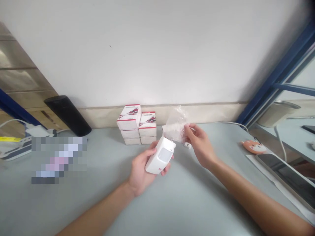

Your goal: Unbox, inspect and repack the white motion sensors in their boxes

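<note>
My left hand (142, 168) is wrapped round a white motion detector (159, 156), its window and small red mark turned up toward me. Between the thumb and fingers of my right hand (200, 141) is a crinkled clear plastic bag (176, 124), held just beyond the detector. A small white part (187, 145) sits on the table by my right fingers; its kind I cannot make out. Behind the detector, several white and red printed boxes (129, 118) are stacked near the wall.
A black cylinder (67, 114) leans at the back left, near a white power strip (17, 150) and a blurred-out patch (59, 160). On the right are an orange animal-faced item (254, 147), a phone-like device (287, 173) and a blue frame (273, 78).
</note>
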The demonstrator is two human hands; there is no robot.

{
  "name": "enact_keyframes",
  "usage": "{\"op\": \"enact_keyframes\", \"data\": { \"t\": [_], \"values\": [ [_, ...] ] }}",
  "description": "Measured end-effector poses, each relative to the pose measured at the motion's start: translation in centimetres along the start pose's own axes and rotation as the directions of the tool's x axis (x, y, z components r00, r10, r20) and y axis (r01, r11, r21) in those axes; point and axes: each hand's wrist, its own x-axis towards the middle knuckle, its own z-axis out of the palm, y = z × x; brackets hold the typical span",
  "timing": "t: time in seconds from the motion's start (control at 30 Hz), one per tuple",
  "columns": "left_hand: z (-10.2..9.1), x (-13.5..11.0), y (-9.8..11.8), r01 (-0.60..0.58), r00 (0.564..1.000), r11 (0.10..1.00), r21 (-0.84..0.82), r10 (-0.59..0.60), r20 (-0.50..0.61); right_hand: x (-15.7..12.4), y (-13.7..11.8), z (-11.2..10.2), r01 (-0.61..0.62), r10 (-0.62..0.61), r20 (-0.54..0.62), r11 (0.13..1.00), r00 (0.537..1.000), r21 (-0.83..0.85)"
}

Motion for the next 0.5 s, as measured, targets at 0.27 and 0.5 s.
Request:
{"op": "enact_keyframes", "data": {
  "t": [0.27,0.5],
  "values": [
    [-0.03,-0.06,-0.26,0.074,0.997,0.993,-0.089,-0.074,0.003,-0.42,-0.39,0.42,0.052,-0.059,-0.135,0.997,0.989,-0.049],
    [0.16,-0.17,-0.42,0.087,0.994,0.993,-0.086,-0.081,0.073,-0.84,0.33,0.88,0.141,-0.153,-0.082,0.981,0.985,-0.133]
  ]
}}
